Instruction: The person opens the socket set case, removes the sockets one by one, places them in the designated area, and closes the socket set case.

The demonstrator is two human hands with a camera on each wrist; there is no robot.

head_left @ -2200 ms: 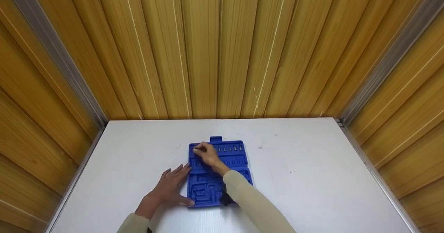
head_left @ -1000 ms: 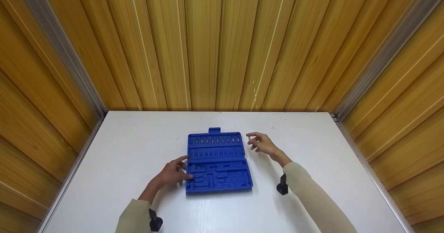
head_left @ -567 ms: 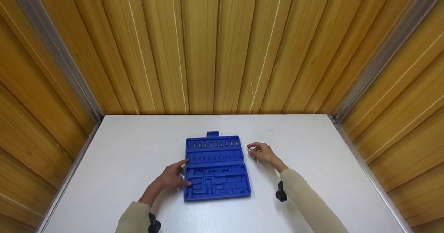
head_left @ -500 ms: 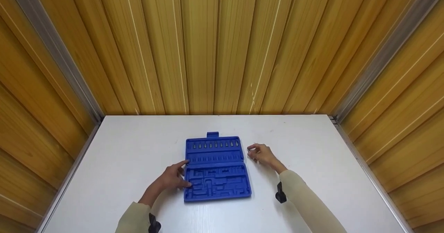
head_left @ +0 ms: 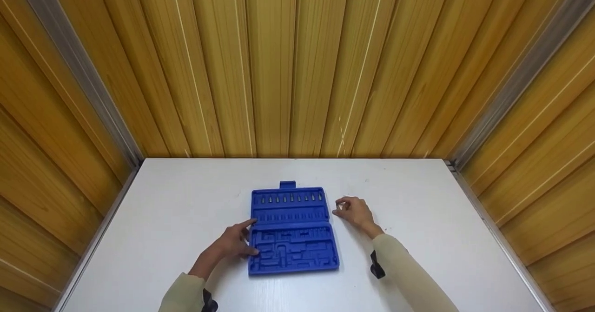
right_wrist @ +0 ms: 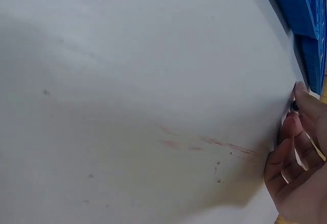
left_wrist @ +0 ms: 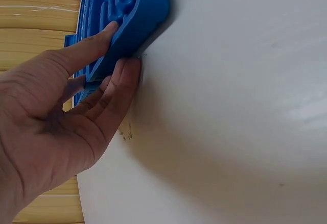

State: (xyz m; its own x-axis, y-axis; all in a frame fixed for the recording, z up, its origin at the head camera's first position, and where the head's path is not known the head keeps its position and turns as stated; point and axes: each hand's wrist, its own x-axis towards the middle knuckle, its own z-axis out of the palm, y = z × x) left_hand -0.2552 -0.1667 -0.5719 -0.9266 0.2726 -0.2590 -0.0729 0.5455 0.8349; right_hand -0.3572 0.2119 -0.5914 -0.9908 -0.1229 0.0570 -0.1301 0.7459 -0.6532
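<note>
A blue case [head_left: 292, 222] lies unfolded flat on the white table, with several small metal bits [head_left: 285, 199] in a row in its far half. The left hand [head_left: 232, 241] holds the case's left side, thumb on the near half's rim and a finger at the hinge. In the left wrist view that hand [left_wrist: 66, 106] has its thumb on top of the blue rim [left_wrist: 145, 15] and fingertips against the outer wall. Just right of the case, the right hand [head_left: 355, 212] pinches a small metal piece [head_left: 339, 205]. The right wrist view shows this hand [right_wrist: 301, 157] with the dark piece [right_wrist: 295, 106] between its fingertips.
The white table [head_left: 195, 186] carries small marks and scuffs. Yellow wood-patterned panels [head_left: 269, 70] stand behind it and at both sides, with grey metal strips at the corners. A black wrist mount [head_left: 377, 265] hangs at the right sleeve.
The right hand was over the case's far half and is now at its right with a small piece in its fingers. More bits show in the row. The left thumb has shifted up along the left side.
</note>
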